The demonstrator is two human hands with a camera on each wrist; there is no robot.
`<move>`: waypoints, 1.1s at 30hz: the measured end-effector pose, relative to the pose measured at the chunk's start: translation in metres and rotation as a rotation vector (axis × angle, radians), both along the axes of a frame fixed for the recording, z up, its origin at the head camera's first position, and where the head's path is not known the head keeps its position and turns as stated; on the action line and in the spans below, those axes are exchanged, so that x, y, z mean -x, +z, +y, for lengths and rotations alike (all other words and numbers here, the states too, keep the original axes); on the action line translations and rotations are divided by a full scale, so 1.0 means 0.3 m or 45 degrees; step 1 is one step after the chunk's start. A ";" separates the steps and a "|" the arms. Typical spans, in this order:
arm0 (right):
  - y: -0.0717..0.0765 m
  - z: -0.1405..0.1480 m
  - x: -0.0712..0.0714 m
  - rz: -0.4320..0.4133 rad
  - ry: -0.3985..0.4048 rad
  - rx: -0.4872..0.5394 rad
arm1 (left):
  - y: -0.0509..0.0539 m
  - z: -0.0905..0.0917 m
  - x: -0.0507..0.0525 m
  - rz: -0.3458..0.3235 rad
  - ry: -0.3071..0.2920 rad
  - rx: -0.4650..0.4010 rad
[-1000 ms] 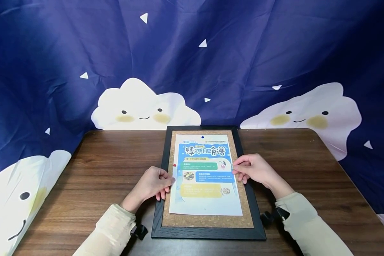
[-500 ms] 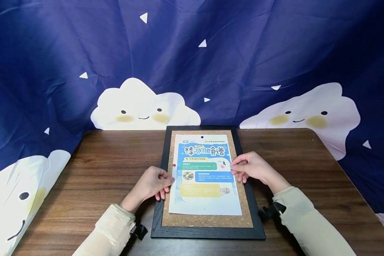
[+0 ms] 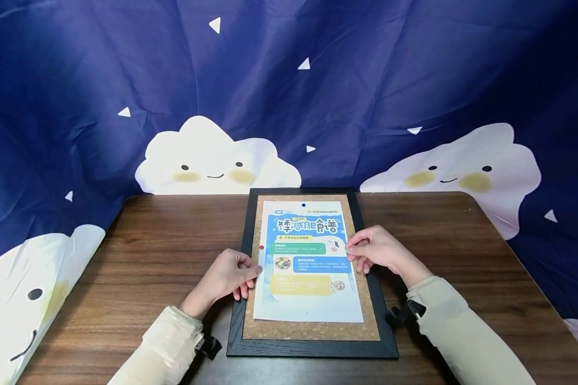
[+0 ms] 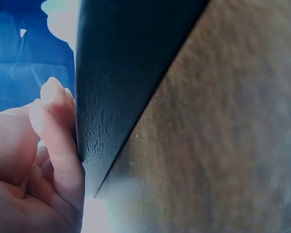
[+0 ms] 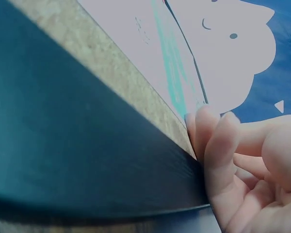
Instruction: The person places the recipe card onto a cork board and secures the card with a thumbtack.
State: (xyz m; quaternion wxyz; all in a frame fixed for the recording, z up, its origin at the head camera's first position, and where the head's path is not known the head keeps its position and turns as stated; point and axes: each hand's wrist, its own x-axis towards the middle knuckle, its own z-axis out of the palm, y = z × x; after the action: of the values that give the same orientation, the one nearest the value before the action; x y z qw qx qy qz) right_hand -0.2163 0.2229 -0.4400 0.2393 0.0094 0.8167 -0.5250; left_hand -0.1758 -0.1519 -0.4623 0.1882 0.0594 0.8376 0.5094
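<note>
Only head and right-wrist views show the paper point(image 3: 308, 262).

A brown wood-grain bench point(image 3: 120, 272) has rounded far corners. Behind the bench hangs a creased deep-blue fabric backdrop point(image 3: 347, 91), scattered with small white triangles point(image 3: 214, 24). Past the bench's far edge are two smiling, yellow-cheeked white cloud prints point(image 3: 217, 155); beside the bench's left edge is a larger white cloud print point(image 3: 9, 289), partly cut off.
</note>
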 end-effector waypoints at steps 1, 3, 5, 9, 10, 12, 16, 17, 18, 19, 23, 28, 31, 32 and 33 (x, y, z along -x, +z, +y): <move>0.001 -0.001 0.000 -0.009 -0.001 -0.004 | -0.001 0.000 0.000 0.000 0.000 0.000; 0.002 -0.003 -0.001 -0.020 0.001 -0.017 | -0.002 0.000 -0.001 0.001 -0.001 -0.001; 0.002 -0.003 -0.001 -0.024 0.005 -0.027 | -0.003 0.000 -0.002 0.003 -0.002 0.001; 0.004 -0.004 0.001 -0.028 0.013 -0.041 | -0.003 0.000 -0.003 0.000 0.007 -0.003; 0.005 -0.004 0.002 -0.029 0.015 -0.042 | -0.003 0.000 -0.003 0.000 0.011 -0.003; 0.007 -0.006 0.004 -0.033 0.013 -0.041 | -0.002 0.001 -0.004 0.002 0.022 -0.002; 0.009 -0.008 0.007 -0.037 0.012 -0.042 | 0.002 0.003 -0.006 0.008 0.030 -0.001; 0.009 -0.009 0.008 -0.040 0.007 -0.044 | 0.002 0.003 -0.006 0.011 0.027 -0.002; 0.009 -0.009 0.008 -0.041 0.010 -0.048 | 0.001 0.003 -0.006 0.013 0.026 -0.003; 0.009 -0.009 0.008 -0.043 0.010 -0.052 | 0.001 0.003 -0.006 0.011 0.024 -0.004; 0.008 -0.005 0.009 -0.049 0.018 -0.061 | 0.000 0.002 -0.006 0.009 0.015 0.003; 0.010 -0.001 0.013 -0.039 0.045 -0.064 | -0.001 0.003 -0.002 0.018 0.000 0.014; 0.014 -0.002 0.017 -0.043 0.057 -0.074 | 0.000 0.003 -0.002 0.016 0.004 0.014; 0.016 -0.003 0.018 -0.046 0.061 -0.080 | 0.001 0.002 -0.003 0.014 0.006 0.013; 0.017 -0.004 0.020 -0.050 0.065 -0.084 | 0.001 0.002 -0.003 0.013 0.007 0.013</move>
State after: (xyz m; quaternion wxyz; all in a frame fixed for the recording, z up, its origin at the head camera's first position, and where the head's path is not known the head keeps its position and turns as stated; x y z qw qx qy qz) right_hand -0.2223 0.2218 -0.4350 0.2682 0.0066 0.8287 -0.4911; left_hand -0.1750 -0.1513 -0.4620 0.1829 0.0588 0.8412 0.5054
